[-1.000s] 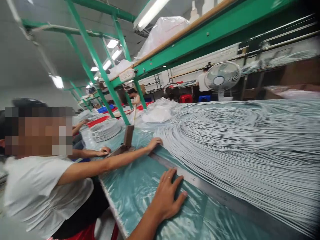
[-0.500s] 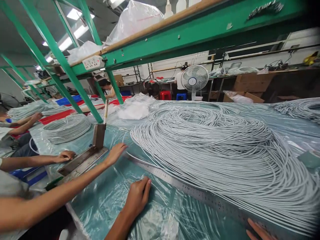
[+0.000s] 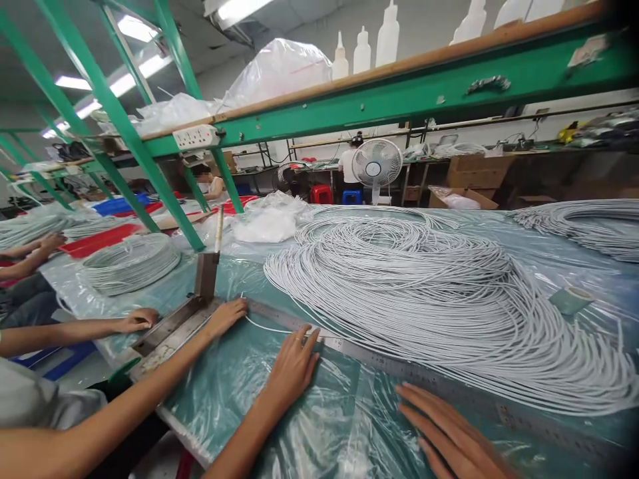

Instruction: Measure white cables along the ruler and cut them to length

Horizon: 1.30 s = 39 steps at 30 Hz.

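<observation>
Grey cables [image 3: 399, 319], thin, loosely coiled, heaped

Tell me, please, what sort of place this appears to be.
Probably a cable workshop: a large pile of pale cables lies on a plastic-covered worktable, a metal ruler runs beside them, and a green shelf with a power strip crosses above.

I see the bare left hand [image 3: 291, 366], curled half a second ago, now spread, its fingertips at the long grey metal ruler [image 3: 384, 362]. The bare right hand [image 3: 449, 426] comes farther into my view, fingers outstretched. One thin white cable [image 3: 264, 326] now bows out between a co-worker's hand [image 3: 227, 318] and the left fingertips.
</observation>
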{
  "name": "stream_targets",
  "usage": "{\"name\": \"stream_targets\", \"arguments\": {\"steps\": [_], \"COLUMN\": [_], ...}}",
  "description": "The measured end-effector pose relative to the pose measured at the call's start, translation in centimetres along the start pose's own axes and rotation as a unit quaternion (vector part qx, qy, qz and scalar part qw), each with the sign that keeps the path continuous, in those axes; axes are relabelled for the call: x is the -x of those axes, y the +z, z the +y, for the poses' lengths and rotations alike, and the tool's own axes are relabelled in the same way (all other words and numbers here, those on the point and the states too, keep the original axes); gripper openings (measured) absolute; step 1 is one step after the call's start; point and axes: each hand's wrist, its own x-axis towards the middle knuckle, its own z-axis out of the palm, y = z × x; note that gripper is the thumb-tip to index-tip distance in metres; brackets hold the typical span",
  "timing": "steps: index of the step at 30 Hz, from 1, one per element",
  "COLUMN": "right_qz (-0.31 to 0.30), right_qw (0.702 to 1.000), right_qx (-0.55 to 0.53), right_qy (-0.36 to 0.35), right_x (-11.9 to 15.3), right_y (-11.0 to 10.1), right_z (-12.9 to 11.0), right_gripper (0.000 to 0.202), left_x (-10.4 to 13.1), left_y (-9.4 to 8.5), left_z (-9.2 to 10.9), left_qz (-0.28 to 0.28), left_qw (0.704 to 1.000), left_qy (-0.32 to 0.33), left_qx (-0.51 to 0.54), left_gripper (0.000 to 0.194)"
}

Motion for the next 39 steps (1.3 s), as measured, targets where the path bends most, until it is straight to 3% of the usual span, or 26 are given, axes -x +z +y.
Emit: {"name": "stream_targets", "arguments": {"steps": [3, 7, 10, 14, 18, 21, 24, 29, 33, 36, 39], "right_qz": [0.009, 0.019, 0.031, 0.024, -0.014, -0.03, -0.005, -0.008, 0.015, 0.013, -0.001], "right_qw": [0.999, 0.998, 0.999, 0.999, 0.997, 0.994, 0.992, 0.976, 0.956, 0.94, 0.94], "right_qx": [0.013, 0.009, 0.002, -0.012, -0.018, -0.006, 0.052, 0.144, 0.246, 0.292, 0.28], "right_qy": [-0.039, -0.053, -0.022, 0.031, 0.079, 0.103, 0.115, 0.162, 0.161, 0.178, 0.196], "right_x": [-7.3, -15.1, -17.9, -17.8, -13.7, -8.6, -2.8, 6.7, 13.4, 16.5, 17.1], "right_y": [2.2, 7.2, 9.8, 9.3, 6.1, 2.9, -1.0, -8.3, -13.5, -16.3, -17.6], "right_z": [-1.8, -3.2, -3.9, -4.6, -4.3, -3.0, -1.2, 1.4, 2.0, 2.1, 2.3], "right_gripper": [0.045, 0.053, 0.043, 0.025, 0.014, 0.028, 0.042, 0.047, 0.049, 0.048, 0.048], "left_x": [-1.5, -1.5, -0.4, 0.3, 0.4, 0.4, 0.4, 0.3, -0.3, -0.8, -1.2], "left_y": [-0.1, 0.1, -0.1, -0.9, -1.1, -0.8, -0.3, 0.9, 1.9, 2.3, 2.6], "left_z": [-1.4, -2.1, -2.1, -2.8, -4.1, -5.2, -6.1, -7.6, -8.6, -9.2, -9.2], "left_qz": [-0.018, -0.021, -0.012, 0.003, 0.012, 0.02, 0.032, 0.042, 0.055, 0.078, 0.084], "left_qw": [1.0, 0.999, 0.999, 0.997, 0.993, 0.988, 0.986, 0.987, 0.99, 0.989, 0.986], "left_qy": [-0.02, -0.029, -0.032, -0.034, -0.03, -0.029, -0.013, 0.003, 0.02, 0.07, 0.103], "left_qx": [0.0, 0.004, 0.017, 0.063, 0.118, 0.148, 0.166, 0.154, 0.127, 0.106, 0.101], "left_gripper": [0.027, 0.016, 0.016, 0.019, 0.02, 0.024, 0.027, 0.031, 0.033, 0.029, 0.022]}}
